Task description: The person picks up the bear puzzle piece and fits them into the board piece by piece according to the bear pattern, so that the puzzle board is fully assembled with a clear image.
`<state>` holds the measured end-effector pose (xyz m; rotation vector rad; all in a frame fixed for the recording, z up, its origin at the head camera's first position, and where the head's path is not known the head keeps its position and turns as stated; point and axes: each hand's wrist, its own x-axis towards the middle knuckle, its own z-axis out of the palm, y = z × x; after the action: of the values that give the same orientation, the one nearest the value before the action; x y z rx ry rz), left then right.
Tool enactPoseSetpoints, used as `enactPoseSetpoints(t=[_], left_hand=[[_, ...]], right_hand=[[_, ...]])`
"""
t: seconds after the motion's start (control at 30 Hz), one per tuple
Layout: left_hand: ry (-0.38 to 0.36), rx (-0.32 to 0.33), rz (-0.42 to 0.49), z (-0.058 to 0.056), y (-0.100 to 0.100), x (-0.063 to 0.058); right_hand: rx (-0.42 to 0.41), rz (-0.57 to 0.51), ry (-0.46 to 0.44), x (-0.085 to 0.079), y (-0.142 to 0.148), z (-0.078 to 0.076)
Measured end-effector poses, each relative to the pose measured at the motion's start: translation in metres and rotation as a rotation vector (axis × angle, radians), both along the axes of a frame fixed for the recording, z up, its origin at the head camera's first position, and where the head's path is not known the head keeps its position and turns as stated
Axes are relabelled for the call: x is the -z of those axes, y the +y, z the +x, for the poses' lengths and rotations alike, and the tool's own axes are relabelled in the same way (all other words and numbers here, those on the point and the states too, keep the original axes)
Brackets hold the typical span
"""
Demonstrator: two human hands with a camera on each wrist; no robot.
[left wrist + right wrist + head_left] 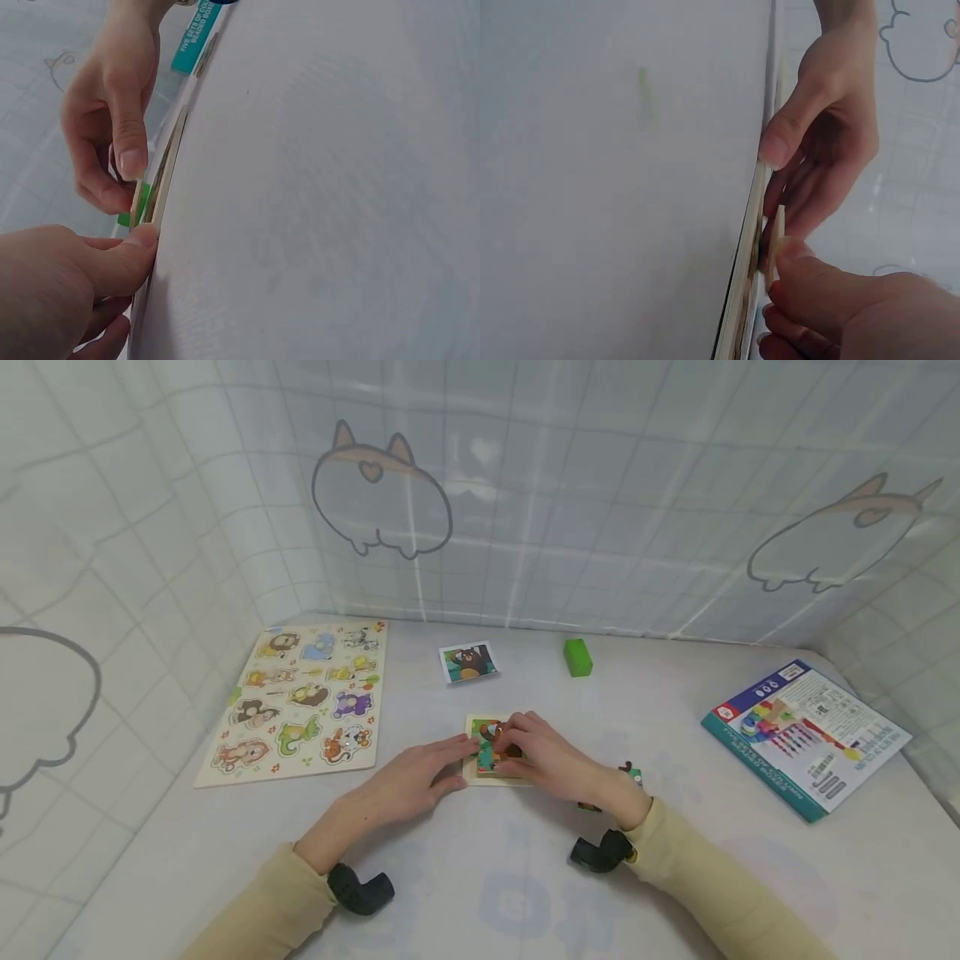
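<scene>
A small pale wooden puzzle board point(471, 775) lies flat in front of me, with a green bear-picture piece point(486, 758) in it. My left hand point(417, 779) holds the board at its left side, thumb at the near corner and fingers along the edge. Over the board, my right hand point(551, 758) pinches a thin wooden puzzle piece point(780, 223) between thumb and fingers. In the right wrist view this piece stands tilted just above the board; its picture is mostly hidden by my fingers. More puzzle pieces point(636, 774) lie partly hidden behind my right wrist.
Behind the board lie a bear picture card point(469, 662) and a green block point(577, 657). A wooden animal puzzle point(300, 702) lies at the left. A flat product box point(810, 735) lies at the right. A patterned curtain point(570, 510) hangs behind the table.
</scene>
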<state>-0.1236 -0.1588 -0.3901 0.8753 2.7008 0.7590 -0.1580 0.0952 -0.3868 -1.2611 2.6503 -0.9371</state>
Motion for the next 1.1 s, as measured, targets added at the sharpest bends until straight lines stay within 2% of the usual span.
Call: enactPoseSetpoints(t=[0.37, 0.77, 1.1], left_hand=[[-0.002, -0.002, 0.008, 0.0, -0.002, 0.002], [0.023, 0.016, -0.029, 0.0, -0.001, 0.0], [0.036, 0.021, -0.027, -0.001, 0.0, 0.001]], right_hand=[[0.005, -0.02, 0.11, 0.015, -0.009, 0.0], [0.022, -0.04, 0.159, 0.019, -0.012, 0.001], [0.02, -0.083, 0.142, 0.021, -0.011, 0.0]])
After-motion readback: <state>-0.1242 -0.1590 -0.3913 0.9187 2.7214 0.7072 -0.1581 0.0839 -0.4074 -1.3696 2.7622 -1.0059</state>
